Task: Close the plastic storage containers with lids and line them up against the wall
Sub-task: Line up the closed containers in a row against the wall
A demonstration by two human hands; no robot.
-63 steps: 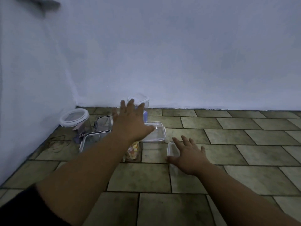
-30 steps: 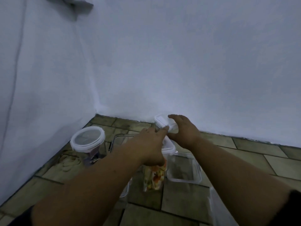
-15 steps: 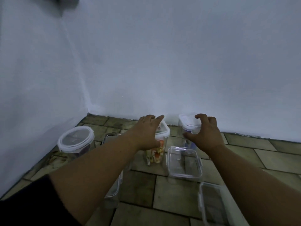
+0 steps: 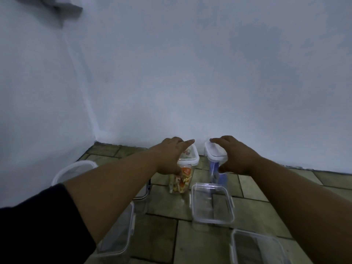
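Observation:
Two tall lidded containers stand side by side near the back wall [image 4: 209, 82]. The left one [image 4: 182, 180] holds colourful pieces, and my left hand [image 4: 171, 157] grips its white lid from above. The right one [image 4: 217, 168], with something blue inside, has my right hand [image 4: 234, 159] clamped over its white lid. A flat clear container [image 4: 211, 202] with a lid lies on the floor just in front of them. A round container with a white-rimmed lid [image 4: 74, 172] stands at the left, partly hidden by my arm.
More flat clear containers lie on the tiled floor: one at the bottom right [image 4: 257, 248], one under my left forearm [image 4: 118, 235], and another behind it [image 4: 142, 195]. The side wall [image 4: 38, 92] meets the back wall in a corner on the left.
Both hands came up from the floor onto the two tall containers. The containers have moved back toward the wall and now stand closer together.

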